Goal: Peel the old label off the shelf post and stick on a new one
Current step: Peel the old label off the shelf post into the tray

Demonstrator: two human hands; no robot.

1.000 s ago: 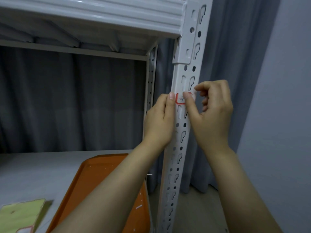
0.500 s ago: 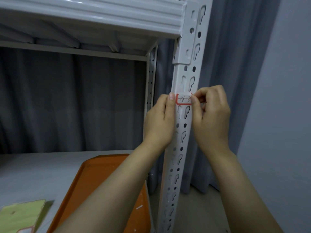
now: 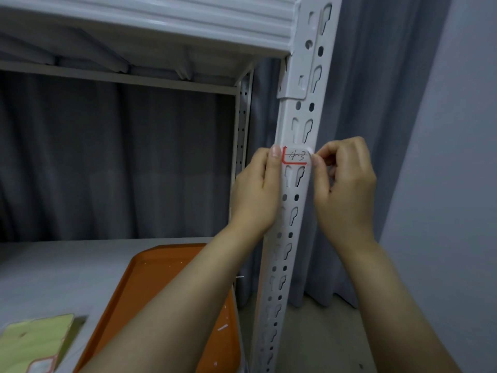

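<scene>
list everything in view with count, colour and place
shelf post: 1, white, upright right of centre
label: 1, white with red border, on the shelf post front
upper shelf: 1, white, across the top
lower shelf: 1, grey, bottom left
tray: 1, orange, on the lower shelf
wooden board: 1, pale yellow, bottom left corner
curtain: 1, grey, behind the shelving
wall: 1, pale grey, far right
left hand: 1, thumb tip at the label's left edge, fingers hidden
right hand: 1, pinches the label's right edge
</scene>
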